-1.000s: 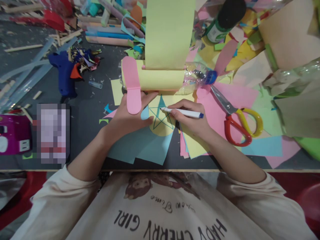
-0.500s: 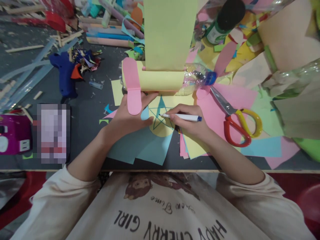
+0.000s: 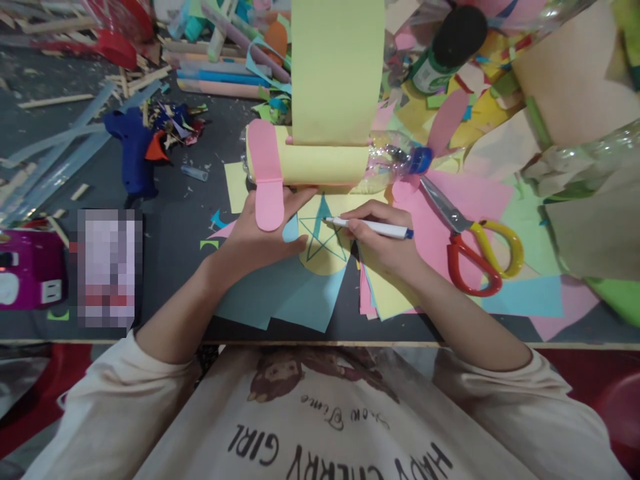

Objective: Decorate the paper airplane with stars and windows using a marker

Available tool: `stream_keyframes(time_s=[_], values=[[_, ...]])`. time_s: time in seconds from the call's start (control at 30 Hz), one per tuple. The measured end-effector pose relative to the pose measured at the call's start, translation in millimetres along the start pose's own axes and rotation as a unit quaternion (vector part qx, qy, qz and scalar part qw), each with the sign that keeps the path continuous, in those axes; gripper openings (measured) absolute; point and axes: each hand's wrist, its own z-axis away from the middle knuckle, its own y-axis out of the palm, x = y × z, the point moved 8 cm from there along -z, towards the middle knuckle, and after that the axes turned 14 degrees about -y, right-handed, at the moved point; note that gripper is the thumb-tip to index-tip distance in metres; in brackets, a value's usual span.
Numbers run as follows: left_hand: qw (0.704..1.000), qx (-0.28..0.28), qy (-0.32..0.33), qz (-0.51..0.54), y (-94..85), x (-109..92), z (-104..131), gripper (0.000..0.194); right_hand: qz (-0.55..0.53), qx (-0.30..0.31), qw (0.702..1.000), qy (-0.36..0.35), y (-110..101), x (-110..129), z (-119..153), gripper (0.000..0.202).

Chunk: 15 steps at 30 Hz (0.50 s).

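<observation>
In the head view, a white marker with a blue end (image 3: 383, 227) is pinched in my right hand (image 3: 385, 240). Its tip touches a five-pointed star (image 3: 320, 250) outlined on a round yellow paper (image 3: 327, 265); the star's upper point is coloured blue-green. My left hand (image 3: 260, 233) lies with fingers spread at the left of that paper, partly under a pink paper strip (image 3: 270, 207). The strip hangs from a plastic bottle wrapped in yellow paper (image 3: 325, 165), lying just beyond both hands. Blue paper sheets (image 3: 285, 300) lie beneath the round paper.
Scissors with red and yellow handles (image 3: 475, 253) rest on coloured paper at the right. On the left are a blue glue gun (image 3: 130, 153), a blurred-out phone-like object (image 3: 107, 267) and a purple box (image 3: 33, 270). A green bottle with black cap (image 3: 450, 50) stands farther back.
The marker tip has shifted slightly up and to the right on the star, and more of its upper part is coloured. My left hand stays in place on the paper.
</observation>
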Motion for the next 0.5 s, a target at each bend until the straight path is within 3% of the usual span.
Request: stream_keyframes(time_s=[0.33,0.5], values=[[1.000,0.003,0.000,-0.002,1.5,1,0,0.069,0.085,0.034,0.996,-0.007,2,4,1,0.022],[1.000,-0.009,0.024,-0.006,0.2,-1,2,0.063,0.067,0.081,0.994,-0.035,10,10,0,0.019]])
